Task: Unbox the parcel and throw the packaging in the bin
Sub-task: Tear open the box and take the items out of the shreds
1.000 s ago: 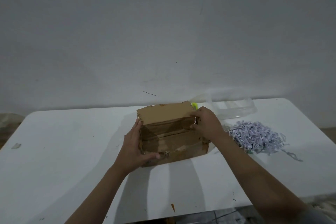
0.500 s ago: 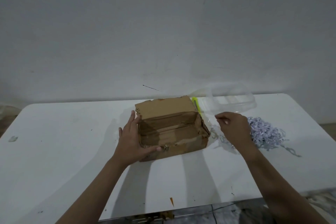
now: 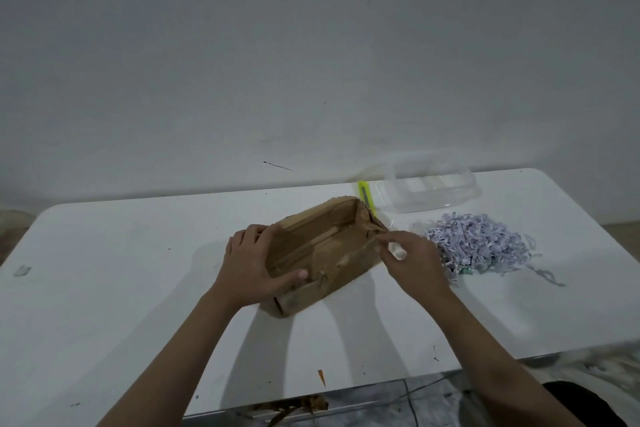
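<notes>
One cardboard box point(image 3: 322, 253), gripped by left hand point(image 3: 251, 265); right hand point(image 3: 414, 262) pinches its flap.

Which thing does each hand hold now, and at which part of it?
The left hand grips the cardboard box at its left end wall, thumb inside. The right hand pinches the box's right end edge.

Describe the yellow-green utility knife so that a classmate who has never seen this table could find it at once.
Start at the white table and find the open cardboard box in its middle. Behind the box's far right corner, left of the clear plastic container, lies the utility knife, the only bright yellow-green thing there.
</notes>
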The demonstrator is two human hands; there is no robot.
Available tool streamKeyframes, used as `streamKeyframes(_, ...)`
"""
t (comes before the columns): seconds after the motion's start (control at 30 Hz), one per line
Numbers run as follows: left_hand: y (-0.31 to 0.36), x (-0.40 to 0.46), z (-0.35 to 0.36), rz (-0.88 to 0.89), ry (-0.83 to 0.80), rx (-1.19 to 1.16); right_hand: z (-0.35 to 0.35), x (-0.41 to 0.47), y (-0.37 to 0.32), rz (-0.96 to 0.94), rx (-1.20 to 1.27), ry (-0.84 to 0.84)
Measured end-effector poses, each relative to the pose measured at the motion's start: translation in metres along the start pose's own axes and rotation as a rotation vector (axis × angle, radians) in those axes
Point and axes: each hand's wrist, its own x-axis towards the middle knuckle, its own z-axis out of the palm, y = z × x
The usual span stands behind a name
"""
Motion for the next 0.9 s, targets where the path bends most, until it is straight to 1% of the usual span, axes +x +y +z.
streamKeyframes(0.07,0.003,-0.005,-0.002,0.028,0.063,-0.067,-0.001,0.005,0.002,0.027,-0.011,-0.017)
streamKeyframes(0.13,0.005,-0.01,-0.003,0.074,0.099,-0.194,-0.001,0.01,0.003,0.036,-0.041,-0.066)
streamKeyframes(0.2,0.008,-0.013,-0.002,0.107,0.081,-0.326,0.001,0.015,0.003,0.047,-0.018,-0.13)
streamKeyframes(0.23,0.009,-0.014,-0.001,0.12,0.063,-0.356,0.003,0.016,0.003,0.053,0.001,-0.146)
streamKeyframes(0.33,0.012,-0.019,0.005,0.128,0.017,-0.342,0.006,0.016,0.001,0.069,0.045,-0.137)
streamKeyframes(0.43,0.017,-0.027,0.011,0.098,-0.013,-0.265,0.009,0.008,-0.003,0.106,0.165,-0.06)
streamKeyframes(0.5,0.023,-0.03,0.015,0.088,-0.006,-0.219,0.011,0.002,-0.006,0.115,0.185,-0.034)
streamKeyframes(0.63,0.033,-0.032,0.022,0.079,-0.014,-0.197,0.015,-0.008,-0.009,0.151,0.137,-0.146)
streamKeyframes(0.7,0.037,-0.032,0.024,0.084,-0.006,-0.212,0.017,-0.008,-0.006,0.176,0.095,-0.176)
streamKeyframes(0.9,0.047,-0.025,0.026,0.06,0.044,-0.253,0.014,-0.005,0.005,0.289,0.172,-0.141)
